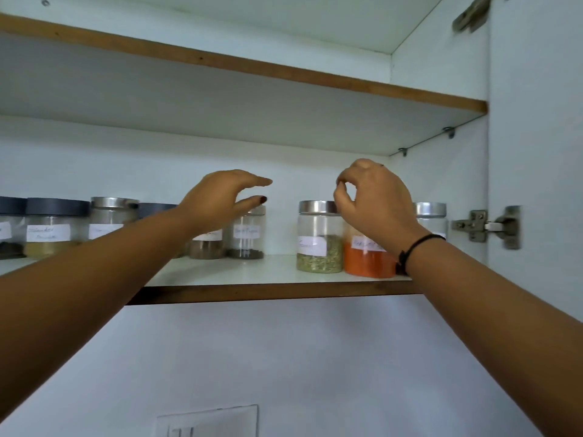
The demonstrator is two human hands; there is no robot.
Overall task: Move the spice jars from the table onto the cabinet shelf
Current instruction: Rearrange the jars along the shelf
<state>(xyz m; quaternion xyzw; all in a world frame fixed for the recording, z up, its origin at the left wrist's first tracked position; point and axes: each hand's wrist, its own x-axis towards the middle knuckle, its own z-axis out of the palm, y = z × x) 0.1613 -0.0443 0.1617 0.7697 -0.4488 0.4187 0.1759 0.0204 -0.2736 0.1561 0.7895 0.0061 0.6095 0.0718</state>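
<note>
Your two arms reach up to the cabinet shelf (277, 272). Your left hand (220, 197) is open and holds nothing; it hangs over a small jar (247, 233) with dark bits at the bottom. Your right hand (375, 200) has curled fingers and looks empty, just above the orange jar (367, 258). Beside that one stands a green jar (320, 238). More spice jars (56, 227) stand in a row on the left. I think you are letting go. Next, go back to the table, which is out of sight, for any more jars.
</note>
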